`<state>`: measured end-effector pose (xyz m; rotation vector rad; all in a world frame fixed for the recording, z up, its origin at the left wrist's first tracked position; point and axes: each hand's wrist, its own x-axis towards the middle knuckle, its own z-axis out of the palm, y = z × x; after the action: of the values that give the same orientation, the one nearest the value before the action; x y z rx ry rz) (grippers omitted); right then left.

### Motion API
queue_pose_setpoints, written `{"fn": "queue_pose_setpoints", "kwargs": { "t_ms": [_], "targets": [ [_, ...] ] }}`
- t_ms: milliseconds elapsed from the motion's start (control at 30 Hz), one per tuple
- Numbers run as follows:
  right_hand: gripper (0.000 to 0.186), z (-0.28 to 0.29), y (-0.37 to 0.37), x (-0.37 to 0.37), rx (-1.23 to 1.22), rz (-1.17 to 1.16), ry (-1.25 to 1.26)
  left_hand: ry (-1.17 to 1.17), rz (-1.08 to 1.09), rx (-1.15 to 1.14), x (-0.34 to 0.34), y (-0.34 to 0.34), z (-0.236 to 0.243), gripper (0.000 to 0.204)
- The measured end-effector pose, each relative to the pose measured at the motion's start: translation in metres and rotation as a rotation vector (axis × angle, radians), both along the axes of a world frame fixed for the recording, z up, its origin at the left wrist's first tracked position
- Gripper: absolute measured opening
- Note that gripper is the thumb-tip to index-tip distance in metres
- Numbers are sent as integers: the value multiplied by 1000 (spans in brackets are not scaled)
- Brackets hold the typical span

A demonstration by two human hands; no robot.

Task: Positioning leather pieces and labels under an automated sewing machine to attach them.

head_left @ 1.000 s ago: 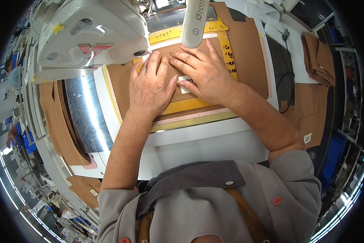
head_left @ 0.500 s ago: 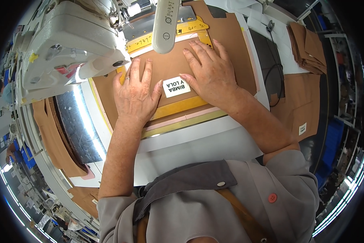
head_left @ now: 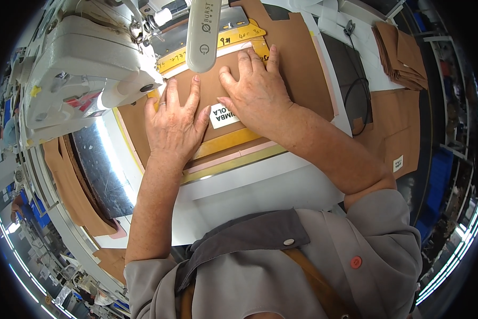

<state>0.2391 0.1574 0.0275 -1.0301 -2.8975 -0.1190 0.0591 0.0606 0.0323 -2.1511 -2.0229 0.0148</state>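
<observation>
My left hand (head_left: 172,127) lies palm down, fingers spread, on the brown fabric (head_left: 302,64) just right of the sewing machine head (head_left: 74,64); its fingertips are near the lit needle area. My right hand (head_left: 255,93) rests fingers apart on the same fabric, fingertips near the upper yellow edge and thumb over the corner of a white printed label (head_left: 217,118). The fabric lies in a yellow template (head_left: 223,141) with handwritten markings, on a white board with pink and yellow edging (head_left: 239,164). A white oblong device (head_left: 200,40) hangs above.
Brown pieces are stacked at the upper right (head_left: 398,53), with more lower right (head_left: 398,133) and at the left (head_left: 74,196). A black cable (head_left: 358,101) loops beside the board. A polished metal plate (head_left: 98,159) is at the left, blue bins (head_left: 435,186) far right.
My hands moved apart, uncovering the label; then my right hand shifted left and partly covers it again. The board and surroundings appear further left in the picture than one second ago.
</observation>
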Motion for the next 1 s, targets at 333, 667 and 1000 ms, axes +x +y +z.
{"fn": "queue_pose_setpoints", "kwargs": {
  "t_ms": [333,667,1000],
  "targets": [
    [60,-2,13,11,126,173,-8,-36,26,8,1,-1,-2,55],
    [68,-5,11,2,108,162,-62,-11,10,7,4,1,-4,58],
    [69,-5,11,-4,162,161,-67,-198,46,42,9,-2,-9,58]
  ]
}}
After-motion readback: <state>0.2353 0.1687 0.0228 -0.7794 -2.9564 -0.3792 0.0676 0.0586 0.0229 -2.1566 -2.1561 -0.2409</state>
